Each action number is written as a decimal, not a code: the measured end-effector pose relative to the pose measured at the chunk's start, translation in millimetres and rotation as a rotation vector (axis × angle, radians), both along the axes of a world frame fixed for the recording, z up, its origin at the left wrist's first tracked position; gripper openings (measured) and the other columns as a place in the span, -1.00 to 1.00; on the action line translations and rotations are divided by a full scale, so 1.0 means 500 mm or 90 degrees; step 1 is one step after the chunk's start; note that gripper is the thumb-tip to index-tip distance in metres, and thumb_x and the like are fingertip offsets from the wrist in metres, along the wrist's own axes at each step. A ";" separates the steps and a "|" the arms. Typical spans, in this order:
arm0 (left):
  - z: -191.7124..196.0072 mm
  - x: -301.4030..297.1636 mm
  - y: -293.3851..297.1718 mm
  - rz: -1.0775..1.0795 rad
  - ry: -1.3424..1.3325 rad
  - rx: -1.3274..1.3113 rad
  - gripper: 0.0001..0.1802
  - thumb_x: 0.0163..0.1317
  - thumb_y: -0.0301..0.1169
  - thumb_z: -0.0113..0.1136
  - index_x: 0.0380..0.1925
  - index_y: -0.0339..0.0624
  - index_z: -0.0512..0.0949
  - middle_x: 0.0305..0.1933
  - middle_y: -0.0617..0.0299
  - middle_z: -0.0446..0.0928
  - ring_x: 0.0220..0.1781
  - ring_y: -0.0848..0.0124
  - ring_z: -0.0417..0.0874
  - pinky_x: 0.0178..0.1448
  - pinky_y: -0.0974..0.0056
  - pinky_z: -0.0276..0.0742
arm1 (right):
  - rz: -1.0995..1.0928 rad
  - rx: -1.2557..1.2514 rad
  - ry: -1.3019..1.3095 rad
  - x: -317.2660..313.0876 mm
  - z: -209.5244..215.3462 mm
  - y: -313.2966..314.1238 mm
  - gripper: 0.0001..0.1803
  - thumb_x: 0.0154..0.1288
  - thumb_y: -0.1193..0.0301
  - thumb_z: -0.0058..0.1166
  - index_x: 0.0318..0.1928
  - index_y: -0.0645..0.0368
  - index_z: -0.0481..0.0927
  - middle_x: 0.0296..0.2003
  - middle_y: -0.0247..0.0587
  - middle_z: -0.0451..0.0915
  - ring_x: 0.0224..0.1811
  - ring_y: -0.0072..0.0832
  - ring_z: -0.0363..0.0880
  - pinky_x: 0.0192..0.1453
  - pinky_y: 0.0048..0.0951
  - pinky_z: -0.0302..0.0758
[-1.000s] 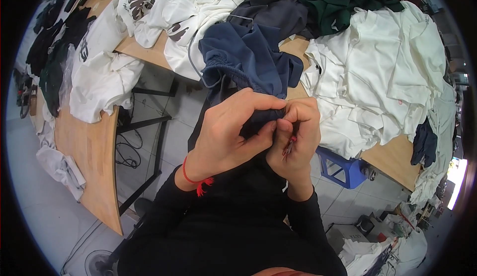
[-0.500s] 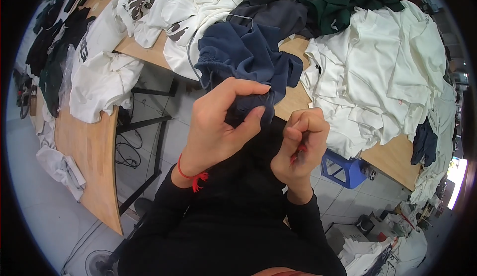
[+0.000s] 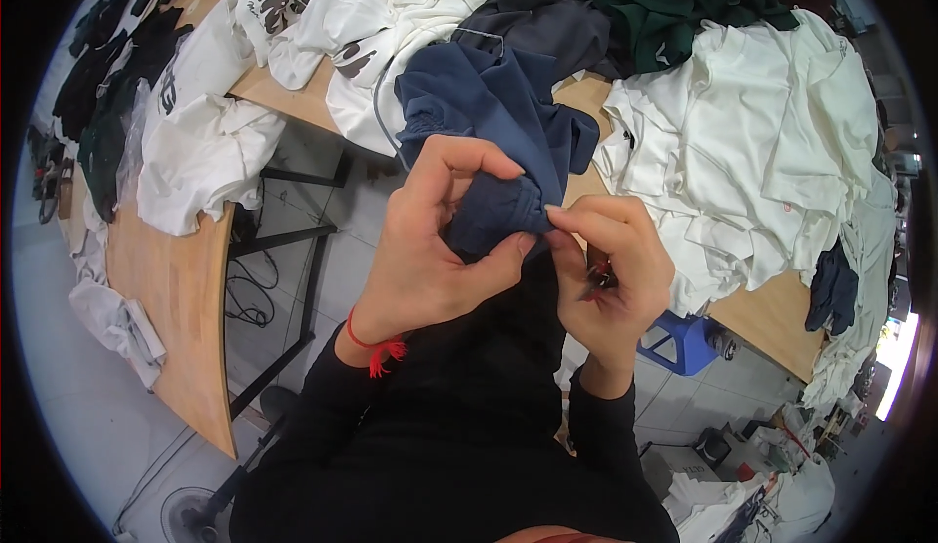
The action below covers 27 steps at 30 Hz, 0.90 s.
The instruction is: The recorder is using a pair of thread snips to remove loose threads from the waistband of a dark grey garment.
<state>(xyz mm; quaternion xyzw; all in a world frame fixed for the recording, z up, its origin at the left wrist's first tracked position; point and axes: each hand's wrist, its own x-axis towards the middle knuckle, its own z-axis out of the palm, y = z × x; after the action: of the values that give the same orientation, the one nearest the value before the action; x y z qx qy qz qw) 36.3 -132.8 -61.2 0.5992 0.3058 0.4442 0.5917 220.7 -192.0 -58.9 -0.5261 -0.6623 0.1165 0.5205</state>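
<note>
A navy blue garment [image 3: 479, 88] with a gathered band hangs over the near edge of the table, in front of me. My left hand [image 3: 418, 245] curls around a folded edge of it, thumb and fingers closed on the cloth. From the other side, my right hand [image 3: 623, 274] pinches the tip of that same edge between thumb and forefinger. A small dark and red object [image 3: 599, 274] rests inside the right palm, mostly hidden by the curled fingers; its kind does not show. A red cord bracelet [image 3: 376, 350] with a tassel circles my left wrist.
White shirts [image 3: 733, 152] lie heaped on the right, with dark grey [image 3: 537, 30] and dark green cloth [image 3: 674, 0] behind. More white garments [image 3: 342, 20] cover the far left. A blue plastic stool [image 3: 676, 343] stands below the table; a fan [image 3: 191, 516] is at lower left.
My right hand has moved up and left to the garment's edge and now pinches it. The left hand has turned the folded edge so more of it shows.
</note>
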 end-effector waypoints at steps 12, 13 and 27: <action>-0.012 0.001 -0.007 0.005 -0.098 -0.070 -0.44 0.21 -0.77 0.42 0.15 -0.28 0.41 -0.04 0.17 0.71 0.00 0.55 0.75 0.08 0.44 0.63 | -0.088 0.069 -0.069 -0.021 -0.043 -0.006 -0.85 0.45 0.70 0.23 -0.03 0.34 0.62 -0.15 -0.03 0.66 -0.24 -0.44 0.69 -0.27 -0.59 0.59; -0.013 0.001 -0.007 0.003 -0.120 -0.081 -0.44 0.21 -0.77 0.42 0.15 -0.28 0.41 -0.03 0.16 0.71 0.00 0.55 0.75 0.08 0.44 0.64 | -0.089 0.069 -0.069 -0.024 -0.042 -0.005 -0.85 0.45 0.70 0.23 -0.03 0.34 0.62 -0.15 -0.03 0.66 -0.24 -0.44 0.69 -0.27 -0.59 0.59; -0.002 0.001 -0.004 -0.029 -0.118 -0.088 -0.43 0.16 -0.81 0.33 0.15 -0.28 0.40 -0.02 0.20 0.66 0.00 0.58 0.71 0.09 0.44 0.59 | -0.147 0.058 -0.048 -0.037 -0.029 -0.014 -0.58 -0.04 0.85 0.28 -0.10 0.31 0.69 -0.21 -0.05 0.67 -0.40 -0.32 0.62 -0.37 -0.41 0.52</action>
<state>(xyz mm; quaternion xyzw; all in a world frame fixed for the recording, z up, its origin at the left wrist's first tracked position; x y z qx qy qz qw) 36.9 -134.5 -62.4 0.5203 0.2663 0.4619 0.6672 202.1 -199.1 -73.6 -0.5785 -0.6211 0.0056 0.5287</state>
